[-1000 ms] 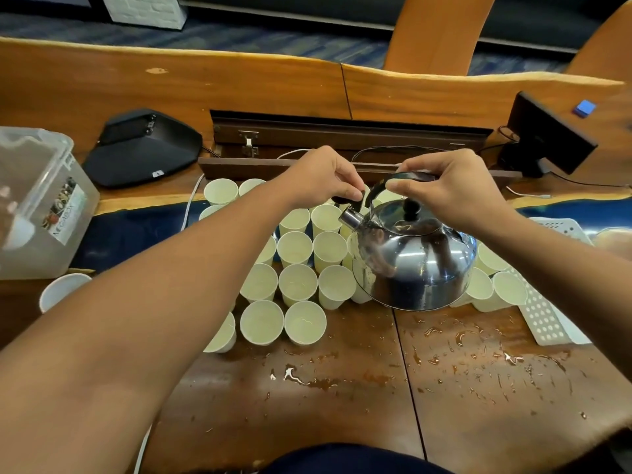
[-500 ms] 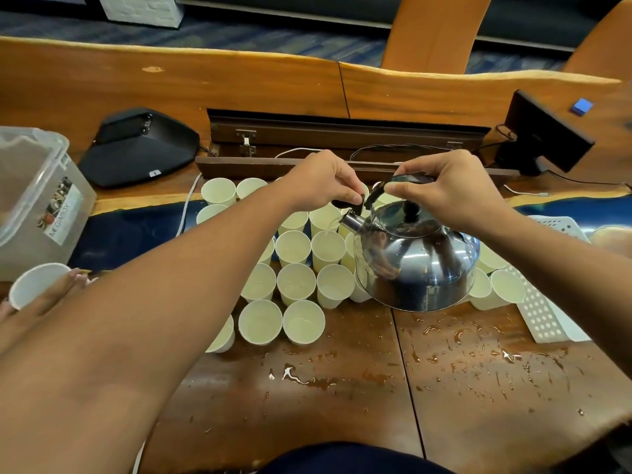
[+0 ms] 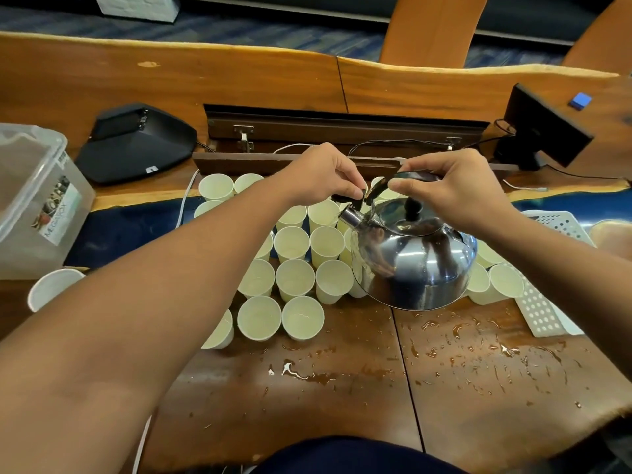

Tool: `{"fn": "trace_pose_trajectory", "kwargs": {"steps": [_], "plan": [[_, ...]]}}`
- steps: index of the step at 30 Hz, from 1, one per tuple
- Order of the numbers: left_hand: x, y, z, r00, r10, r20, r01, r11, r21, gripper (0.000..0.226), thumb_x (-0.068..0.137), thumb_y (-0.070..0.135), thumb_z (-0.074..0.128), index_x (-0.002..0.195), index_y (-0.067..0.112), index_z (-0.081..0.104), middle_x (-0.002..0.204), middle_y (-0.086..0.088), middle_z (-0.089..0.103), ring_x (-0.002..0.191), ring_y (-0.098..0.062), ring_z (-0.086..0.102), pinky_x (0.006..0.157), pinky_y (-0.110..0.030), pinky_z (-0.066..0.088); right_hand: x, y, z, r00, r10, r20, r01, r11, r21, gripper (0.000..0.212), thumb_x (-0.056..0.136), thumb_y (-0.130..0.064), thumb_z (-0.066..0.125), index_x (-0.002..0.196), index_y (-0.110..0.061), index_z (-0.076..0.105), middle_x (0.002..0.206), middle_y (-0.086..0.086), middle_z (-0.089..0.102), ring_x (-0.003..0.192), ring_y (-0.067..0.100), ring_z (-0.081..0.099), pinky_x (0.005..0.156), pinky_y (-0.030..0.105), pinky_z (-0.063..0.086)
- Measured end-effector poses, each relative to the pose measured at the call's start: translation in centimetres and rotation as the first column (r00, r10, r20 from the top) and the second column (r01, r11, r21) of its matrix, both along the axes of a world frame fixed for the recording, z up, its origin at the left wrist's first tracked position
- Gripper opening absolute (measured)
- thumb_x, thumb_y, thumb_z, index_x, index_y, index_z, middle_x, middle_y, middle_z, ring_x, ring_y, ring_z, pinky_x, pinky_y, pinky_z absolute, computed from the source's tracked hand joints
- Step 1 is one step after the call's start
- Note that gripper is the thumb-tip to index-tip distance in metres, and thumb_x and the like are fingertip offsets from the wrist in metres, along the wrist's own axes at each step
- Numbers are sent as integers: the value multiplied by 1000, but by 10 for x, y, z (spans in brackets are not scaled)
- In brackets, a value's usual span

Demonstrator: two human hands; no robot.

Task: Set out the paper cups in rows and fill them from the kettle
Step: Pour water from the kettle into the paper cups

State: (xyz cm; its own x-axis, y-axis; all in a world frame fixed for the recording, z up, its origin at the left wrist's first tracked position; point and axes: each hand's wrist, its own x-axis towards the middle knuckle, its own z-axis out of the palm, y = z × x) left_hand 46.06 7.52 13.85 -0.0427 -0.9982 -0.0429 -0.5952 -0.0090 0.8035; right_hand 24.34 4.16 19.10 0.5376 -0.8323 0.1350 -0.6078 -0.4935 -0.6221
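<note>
Paper cups [image 3: 294,278] stood packed in rows at the middle of the wooden table [image 3: 478,388], rims up, close together so a pour could pass from one to the next. A steel kettle [image 3: 415,260] hung above their right side, spout aimed left over them. The right hand [image 3: 451,188] curled round the black handle [image 3: 398,179], carrying its weight. The left hand [image 3: 325,172] pinched the spout cap lever [image 3: 347,199], probably to keep the spout uncovered. Spilled water [image 3: 307,372] dotted the near tabletop. A white perforated tray [image 3: 547,302] lay to the right, a clear plastic bin [image 3: 34,200] far left.
</note>
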Motion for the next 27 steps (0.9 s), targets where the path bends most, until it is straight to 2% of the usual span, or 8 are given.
{"fn": "trace_pose_trajectory", "kwargs": {"steps": [3, 7, 11, 15, 18, 22, 25, 27], "plan": [[-1, 0, 3, 1000, -13, 12, 13, 1000, -4, 12, 84, 22, 78, 95, 26, 80, 83, 14, 73, 80, 2, 65, 71, -16, 47, -4, 3, 3, 1000, 1, 12, -1, 1000, 10, 18, 81, -40, 77, 97, -31, 74, 92, -9, 70, 86, -3, 64, 73, 18, 51], [-1, 3, 5, 999, -41, 2, 41, 999, -4, 12, 82, 22, 80, 94, 25, 80, 81, 13, 74, 77, 4, 65, 71, -15, 46, -12, 8, 3, 999, -5, 34, 4, 1000, 9, 17, 81, -41, 78, 91, -28, 75, 89, -3, 73, 82, 8, 66, 72, 27, 52], [-5, 8, 8, 997, -75, 3, 75, 997, 1, 12, 82, 22, 79, 94, 25, 80, 77, 18, 73, 76, 6, 65, 72, -14, 45, -21, 12, 0, 998, 11, 59, -13, 1000, 24, 17, 81, -40, 78, 89, -26, 75, 86, -8, 71, 81, 2, 63, 73, 24, 47], [-11, 13, 8, 995, -94, 15, 94, 995, 18, 12, 83, 23, 78, 95, 27, 80, 75, 24, 70, 79, 7, 65, 75, -19, 49, -29, 18, -4, 998, -2, 70, 0, 1000, 23, 24, 79, -43, 78, 94, -24, 76, 90, -5, 72, 82, 8, 65, 72, 27, 50], [-14, 16, 7, 993, -121, 10, 121, 992, 21, 13, 83, 22, 78, 95, 24, 80, 74, 26, 70, 78, 7, 65, 71, -13, 47, -34, 23, -8, 997, -15, 78, 11, 999, 52, 25, 78, -45, 78, 97, -28, 77, 87, -9, 72, 82, 8, 67, 74, 31, 52], [-17, 19, 4, 990, -144, 6, 144, 989, 24, 14, 82, 21, 79, 96, 21, 80, 79, 17, 74, 78, 2, 67, 68, -10, 50, -38, 29, -11, 996, -14, 86, 8, 998, 70, 19, 79, -40, 78, 93, -28, 76, 82, -10, 71, 75, 0, 63, 69, 20, 49], [-19, 22, -1, 987, -160, -8, 160, 987, 29, 15, 82, 19, 79, 97, 18, 80, 82, 13, 74, 78, 1, 67, 68, -8, 51, -40, 35, -13, 998, -16, 64, 12, 997, 70, 19, 79, -39, 78, 93, -26, 77, 86, -4, 72, 77, 6, 64, 71, 25, 51], [-21, 23, -3, 987, -162, -14, 162, 986, 42, 14, 81, 19, 80, 96, 19, 80, 79, 13, 74, 75, 2, 67, 67, -8, 50, -41, 38, -14, 998, -19, 56, 15, 998, 62, 12, 79, -38, 78, 88, -30, 75, 84, -4, 72, 75, 5, 62, 69, 22, 48]]}}
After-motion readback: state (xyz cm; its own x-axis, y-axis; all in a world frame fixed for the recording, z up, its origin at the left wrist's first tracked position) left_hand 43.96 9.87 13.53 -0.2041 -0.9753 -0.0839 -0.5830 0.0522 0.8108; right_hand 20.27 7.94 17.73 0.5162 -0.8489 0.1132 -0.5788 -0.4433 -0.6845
